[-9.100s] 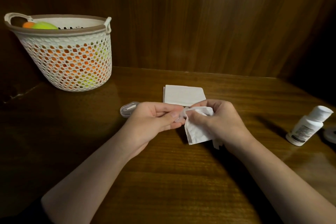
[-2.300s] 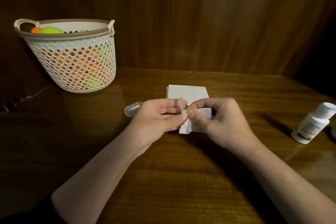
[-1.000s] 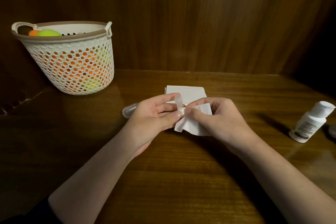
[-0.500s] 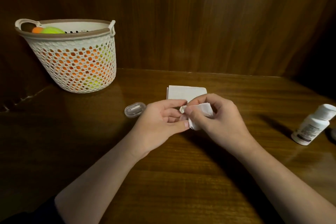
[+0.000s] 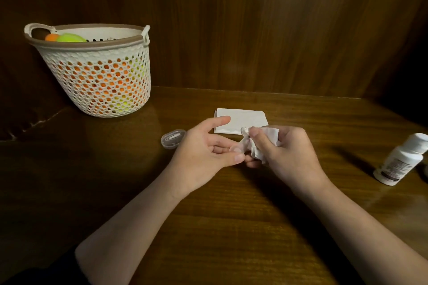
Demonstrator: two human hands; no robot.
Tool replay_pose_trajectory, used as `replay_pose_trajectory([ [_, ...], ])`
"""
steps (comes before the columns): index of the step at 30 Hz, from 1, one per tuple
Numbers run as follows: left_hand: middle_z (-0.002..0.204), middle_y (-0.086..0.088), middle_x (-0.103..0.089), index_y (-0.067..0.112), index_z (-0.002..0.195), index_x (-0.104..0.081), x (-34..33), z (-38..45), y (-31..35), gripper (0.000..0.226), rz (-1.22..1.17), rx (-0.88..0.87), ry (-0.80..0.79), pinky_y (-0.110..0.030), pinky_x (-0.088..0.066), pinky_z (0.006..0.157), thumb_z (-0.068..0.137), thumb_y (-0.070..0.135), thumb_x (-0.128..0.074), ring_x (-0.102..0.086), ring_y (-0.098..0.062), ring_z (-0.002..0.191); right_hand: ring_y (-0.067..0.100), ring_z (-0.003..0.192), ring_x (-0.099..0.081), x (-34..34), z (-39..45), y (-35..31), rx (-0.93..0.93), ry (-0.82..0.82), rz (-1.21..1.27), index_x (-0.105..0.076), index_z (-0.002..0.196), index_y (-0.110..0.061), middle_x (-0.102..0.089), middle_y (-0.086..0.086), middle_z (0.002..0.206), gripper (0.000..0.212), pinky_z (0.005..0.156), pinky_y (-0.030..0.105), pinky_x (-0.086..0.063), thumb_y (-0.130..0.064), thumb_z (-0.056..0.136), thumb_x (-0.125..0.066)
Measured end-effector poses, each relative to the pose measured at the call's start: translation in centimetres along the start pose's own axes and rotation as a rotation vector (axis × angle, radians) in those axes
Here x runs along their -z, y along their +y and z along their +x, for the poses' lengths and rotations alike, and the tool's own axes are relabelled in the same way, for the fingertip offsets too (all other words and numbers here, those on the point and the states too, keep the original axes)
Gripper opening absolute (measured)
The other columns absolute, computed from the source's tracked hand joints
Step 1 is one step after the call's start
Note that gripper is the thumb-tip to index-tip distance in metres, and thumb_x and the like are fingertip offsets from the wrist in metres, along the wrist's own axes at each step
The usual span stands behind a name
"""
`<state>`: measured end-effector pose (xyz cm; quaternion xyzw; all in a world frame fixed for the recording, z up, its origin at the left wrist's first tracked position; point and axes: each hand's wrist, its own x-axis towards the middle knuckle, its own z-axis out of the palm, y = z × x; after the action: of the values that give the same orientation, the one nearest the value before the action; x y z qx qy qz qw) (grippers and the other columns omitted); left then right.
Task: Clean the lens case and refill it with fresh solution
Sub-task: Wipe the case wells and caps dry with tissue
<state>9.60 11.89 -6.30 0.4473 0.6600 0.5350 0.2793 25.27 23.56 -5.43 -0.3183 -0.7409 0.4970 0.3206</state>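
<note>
Two hands: left (image 5: 203, 152) pinching clear lens case (image 5: 238, 147), right (image 5: 284, 152) fingers clamped on crumpled tissue (image 5: 266, 139)

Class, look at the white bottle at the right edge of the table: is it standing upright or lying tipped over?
Upright, as far as can be told: the white bottle rests on its base on the table, cap uppermost. Its lean looks like wide-angle distortion.

White bottle (image 5: 401, 160) with a printed label, its text too blurred to read
</note>
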Motion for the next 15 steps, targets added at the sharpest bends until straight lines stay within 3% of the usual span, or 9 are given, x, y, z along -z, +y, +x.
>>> replay_pose_trajectory([
  [3, 0.105, 0.015, -0.084, 0.037, 0.156, -0.047, 0.16, -0.01, 0.17, 0.091, 0.0, 0.017, -0.006, -0.032, -0.066, 0.09, 0.08, 0.02, -0.094, -0.08, -0.002, 0.098, 0.008, 0.071, -0.08, -0.17, -0.24, -0.04, -0.002, -0.036, -0.064, -0.083, 0.095, -0.023, -0.084, -0.007, 0.084, 0.02, 0.057, 0.016, -0.059, -0.042, 0.097, -0.077],
  [6, 0.101, 0.017, -0.084, 0.039, 0.157, -0.046, 0.14, -0.13, 0.46, 0.095, 0.007, 0.013, -0.009, -0.027, -0.066, 0.086, 0.078, 0.019, -0.095, -0.08, -0.001, 0.094, 0.004, 0.062, -0.076, -0.32, -0.43, -0.26, -0.04, -0.027, -0.142, -0.083, 0.086, -0.023, -0.082, -0.009, 0.076, 0.026, 0.05, 0.013, -0.052, -0.048, 0.088, -0.085],
  [11, 0.097, 0.018, -0.083, 0.041, 0.156, -0.047, -0.48, -0.36, 0.56, 0.097, 0.057, -0.043, 0.007, -0.028, -0.066, 0.085, 0.076, 0.017, -0.096, -0.08, -0.001, 0.091, 0.021, 0.061, -0.081, -0.74, -0.2, -0.35, -0.137, 0.0, -0.005, -0.08, 0.095, -0.015, -0.084, 0.003, 0.08, 0.022, 0.049, 0.026, -0.061, -0.037, 0.093, -0.083],
  [15, 0.102, 0.015, -0.084, 0.039, 0.155, -0.048, -0.26, -0.06, 0.25, 0.092, 0.016, -0.062, 0.006, -0.03, -0.066, 0.088, 0.078, 0.022, -0.095, -0.08, -0.003, 0.096, 0.012, 0.051, -0.075, -0.36, 0.08, -0.3, -0.191, 0.045, 0.169, -0.081, 0.094, -0.009, -0.082, 0.003, 0.072, 0.027, 0.042, 0.017, -0.052, -0.036, 0.097, -0.077],
])
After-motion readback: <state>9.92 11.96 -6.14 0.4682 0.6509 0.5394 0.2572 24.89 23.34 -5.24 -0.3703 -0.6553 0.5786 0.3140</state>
